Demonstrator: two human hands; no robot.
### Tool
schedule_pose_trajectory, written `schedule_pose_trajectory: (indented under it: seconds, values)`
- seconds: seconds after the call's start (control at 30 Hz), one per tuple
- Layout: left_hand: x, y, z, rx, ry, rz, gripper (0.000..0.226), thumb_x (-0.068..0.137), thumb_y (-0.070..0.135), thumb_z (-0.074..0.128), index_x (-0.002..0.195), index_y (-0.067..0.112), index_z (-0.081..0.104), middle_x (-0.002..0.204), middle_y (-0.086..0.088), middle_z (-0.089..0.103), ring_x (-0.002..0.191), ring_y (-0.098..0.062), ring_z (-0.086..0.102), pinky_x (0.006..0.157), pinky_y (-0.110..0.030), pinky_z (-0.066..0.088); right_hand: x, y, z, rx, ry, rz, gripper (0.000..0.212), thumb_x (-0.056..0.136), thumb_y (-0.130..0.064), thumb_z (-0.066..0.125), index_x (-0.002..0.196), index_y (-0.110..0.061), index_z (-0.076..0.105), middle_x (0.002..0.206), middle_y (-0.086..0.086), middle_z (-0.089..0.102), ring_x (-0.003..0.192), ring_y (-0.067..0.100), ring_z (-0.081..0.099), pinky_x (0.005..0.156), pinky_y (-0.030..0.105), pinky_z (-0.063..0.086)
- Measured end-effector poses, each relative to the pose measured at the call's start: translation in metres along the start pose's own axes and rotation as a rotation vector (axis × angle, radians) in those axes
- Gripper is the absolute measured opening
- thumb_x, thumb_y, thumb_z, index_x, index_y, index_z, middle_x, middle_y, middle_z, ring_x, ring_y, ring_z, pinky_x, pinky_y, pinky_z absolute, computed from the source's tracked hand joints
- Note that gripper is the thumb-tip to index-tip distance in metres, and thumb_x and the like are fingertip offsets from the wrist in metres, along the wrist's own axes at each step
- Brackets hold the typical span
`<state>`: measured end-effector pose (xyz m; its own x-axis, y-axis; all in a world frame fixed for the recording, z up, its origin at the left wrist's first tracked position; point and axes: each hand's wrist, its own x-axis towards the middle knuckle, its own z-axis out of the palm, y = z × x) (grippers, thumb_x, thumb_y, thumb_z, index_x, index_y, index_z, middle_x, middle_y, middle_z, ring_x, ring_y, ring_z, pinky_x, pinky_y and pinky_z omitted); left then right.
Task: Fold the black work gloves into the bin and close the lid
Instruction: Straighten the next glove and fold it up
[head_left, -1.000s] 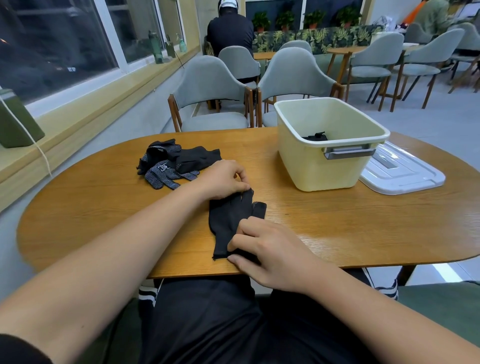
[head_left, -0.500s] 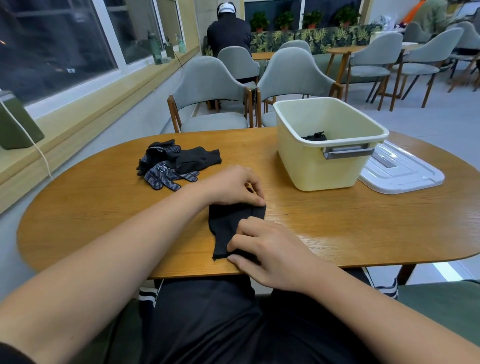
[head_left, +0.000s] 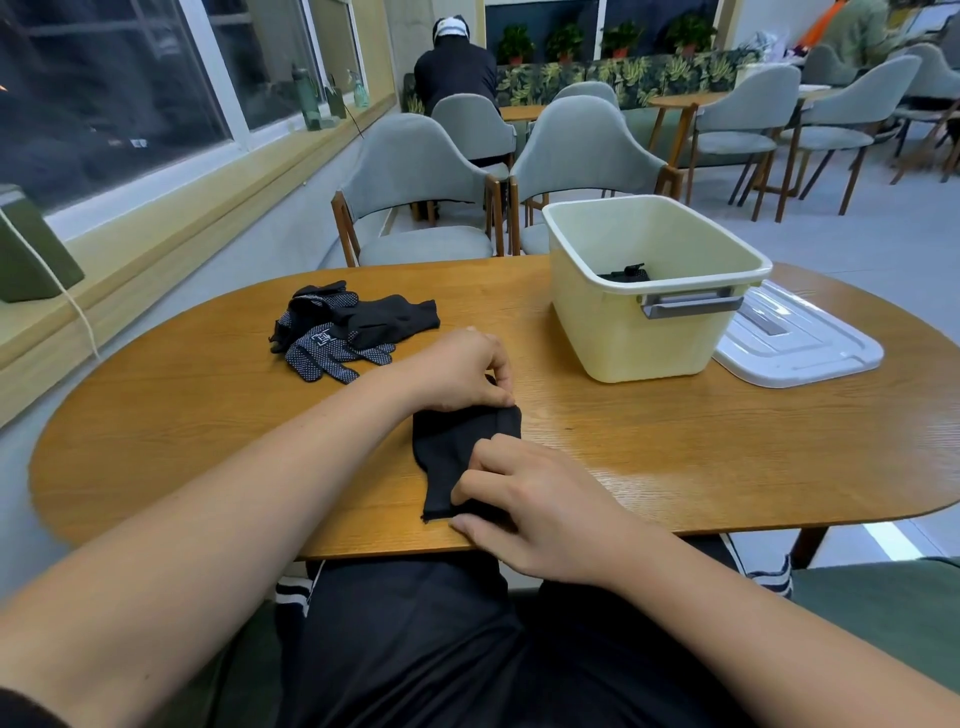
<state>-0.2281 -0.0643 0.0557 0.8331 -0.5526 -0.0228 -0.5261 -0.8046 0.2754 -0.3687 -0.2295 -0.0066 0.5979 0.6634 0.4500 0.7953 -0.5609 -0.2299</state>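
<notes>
- The right hand (head_left: 524, 509) lies at the near edge of the oval wooden table (head_left: 675, 457), its fingers curled over the cuff end of a black fabric work glove (head_left: 449, 452) and its thumb along the table edge, so that it grips the cuff and pins it down.
- The glove lies flat on the table between the two hands, with its far end doubled over.
- The left hand (head_left: 462, 371) is at that far end, fingers bent, pinching the folded edge.
- Further left, apart from the hands, lies a loose pile of black work gloves with white grip dots (head_left: 353, 332).
- To the right stands a pale yellow rectangular plastic bin (head_left: 649, 338), open-topped, with a grey handle on its near wall; a dark glove (head_left: 623, 273) lies inside it.
- A flat white plastic lid (head_left: 800, 343) lies on the table just beside the bin's right side.
- Beyond the table stand two grey upholstered chairs (head_left: 415, 171).
</notes>
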Motion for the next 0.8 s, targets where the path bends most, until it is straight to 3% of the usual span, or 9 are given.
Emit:
schedule_pose_trajectory:
  seconds: [0.37,0.6,0.8]
  values:
    - [0.002,-0.006,0.024,-0.144,0.084,0.001,0.011,0.093,0.036,0.082,0.088,0.032,0.073,0.114,0.012,0.067,0.116,-0.015,0.052,0.112,-0.038,0.04,0.001,0.0,-0.001,0.01,-0.016,0.016,0.025,0.104,-0.045,0.065,0.115,-0.024,0.07,0.103,-0.008,0.054,0.092,0.013,0.051,0.072,0.031,0.046]
    - [-0.002,-0.007,0.029,-0.202,0.166,0.023,0.016,0.091,0.036,0.083,0.083,0.036,0.07,0.11,0.013,0.069,0.113,-0.014,0.052,0.104,-0.041,0.046,0.001,-0.001,-0.002,0.008,-0.022,0.013,0.023,0.105,-0.044,0.065,0.116,-0.024,0.07,0.102,-0.008,0.054,0.091,0.012,0.05,0.072,0.027,0.041]
    - [-0.001,0.0,0.029,-0.144,0.15,0.0,0.017,0.092,0.037,0.082,0.082,0.039,0.068,0.111,0.012,0.068,0.114,-0.016,0.051,0.107,-0.048,0.044,0.0,0.0,-0.002,0.012,-0.016,0.015,0.023,0.105,-0.044,0.065,0.115,-0.025,0.069,0.102,-0.009,0.053,0.09,0.012,0.05,0.072,0.029,0.044]
